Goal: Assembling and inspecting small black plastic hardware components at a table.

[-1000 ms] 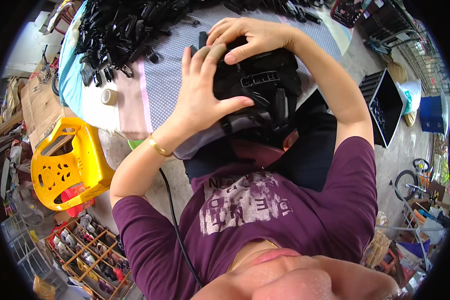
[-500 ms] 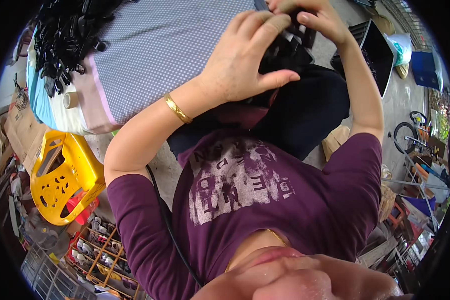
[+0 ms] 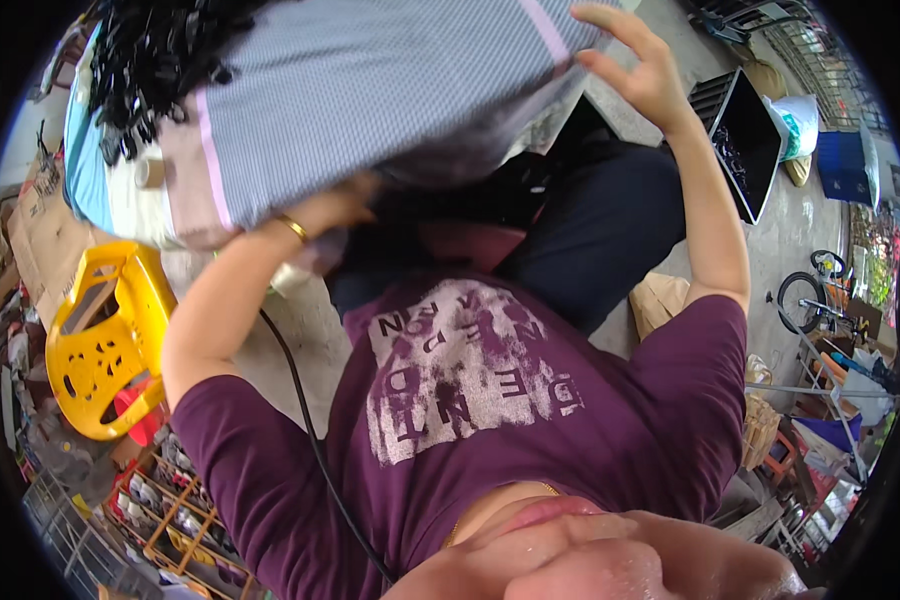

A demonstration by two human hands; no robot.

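Note:
A grey-blue patterned cloth (image 3: 370,90) with pink stripes covers the work surface in front of me, its near edge lifted and hanging over my lap. My right hand (image 3: 642,75) is at the cloth's right edge, thumb and forefinger stretched apart, the fingertips touching or very near the fabric. By the near left edge is my left hand (image 3: 342,208), smeared by motion, so its grip cannot be made out. A heap of small black plastic pieces (image 3: 160,70) lies on the far left of the cloth. Something black (image 3: 470,200) shows in shadow beneath the cloth's near edge.
A roll of tape (image 3: 150,174) sits at the cloth's left side. A yellow plastic chair (image 3: 150,310) stands to the left, above a shoe rack (image 3: 175,530). To the right are a black crate (image 3: 745,150), a blue bin (image 3: 847,165) and a bicycle (image 3: 805,300). A black cable (image 3: 305,410) runs beside my left side.
My hands were together over black pieces at the top centre. They have parted, the left moving down and left. The cloth's near edge has risen and spread right, and those black pieces are hidden.

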